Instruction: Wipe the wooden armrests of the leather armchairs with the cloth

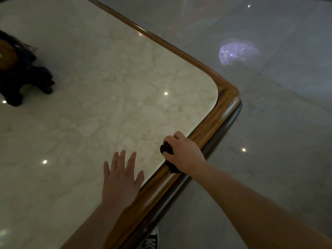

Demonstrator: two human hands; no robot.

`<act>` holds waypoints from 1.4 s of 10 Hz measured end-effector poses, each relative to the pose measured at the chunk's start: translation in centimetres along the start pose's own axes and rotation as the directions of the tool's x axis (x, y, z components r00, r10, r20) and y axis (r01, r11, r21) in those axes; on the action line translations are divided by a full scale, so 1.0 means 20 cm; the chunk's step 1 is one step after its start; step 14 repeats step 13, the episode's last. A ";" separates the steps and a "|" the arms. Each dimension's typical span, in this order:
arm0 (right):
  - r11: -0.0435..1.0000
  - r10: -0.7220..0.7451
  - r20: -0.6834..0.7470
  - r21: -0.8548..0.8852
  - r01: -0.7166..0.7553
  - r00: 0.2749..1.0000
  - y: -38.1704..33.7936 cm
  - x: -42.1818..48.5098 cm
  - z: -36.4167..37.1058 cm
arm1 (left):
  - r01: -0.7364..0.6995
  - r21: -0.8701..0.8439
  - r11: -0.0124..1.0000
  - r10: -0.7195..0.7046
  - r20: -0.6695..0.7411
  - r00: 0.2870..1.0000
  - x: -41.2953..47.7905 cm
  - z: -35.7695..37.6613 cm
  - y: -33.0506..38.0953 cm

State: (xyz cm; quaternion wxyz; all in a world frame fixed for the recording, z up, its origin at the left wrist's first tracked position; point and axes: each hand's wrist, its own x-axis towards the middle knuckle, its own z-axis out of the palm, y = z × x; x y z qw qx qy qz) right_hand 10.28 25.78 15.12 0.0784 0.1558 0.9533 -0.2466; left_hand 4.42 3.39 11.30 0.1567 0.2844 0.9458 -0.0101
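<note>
At the counter's point(107, 78) near wooden edge, your right hand point(183, 150) grips the dark cloth point(166, 148); left hand point(120, 178) lies flat, fingers spread. No armchairs visible; armrests seemingly remain.

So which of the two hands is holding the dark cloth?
The right hand, closed on the dark cloth at the table's wooden edge; the left hand lies flat and empty.

One head-worn view looks steeply down, close over the wood-rimmed cream marble surface point(212, 126) corner and grey tiled floor point(269, 123).
</note>
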 end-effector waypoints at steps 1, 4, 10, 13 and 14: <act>1.000 0.004 -0.013 -0.022 -0.004 1.000 -0.03 0.21 0.07 | 0.013 0.007 1.000 -0.014 0.031 0.999 0.15 0.09 -0.10; 0.999 0.034 -0.063 -0.003 -0.034 0.997 -0.04 0.53 0.32 | 0.028 0.004 1.000 -0.029 0.040 0.999 0.36 0.24 -0.26; 0.993 0.010 -0.064 -0.117 -0.017 0.998 -0.03 0.51 0.48 | -0.026 0.062 0.998 0.021 0.082 0.996 0.33 0.50 -0.34; 0.996 0.023 -0.114 -0.085 -0.033 0.993 -0.07 0.42 0.29 | 0.052 0.009 0.999 -0.053 0.156 0.986 0.41 0.35 -0.32; 0.996 0.023 -0.114 -0.085 -0.033 0.993 -0.07 0.42 0.29 | 0.052 0.009 0.999 -0.053 0.156 0.986 0.41 0.35 -0.32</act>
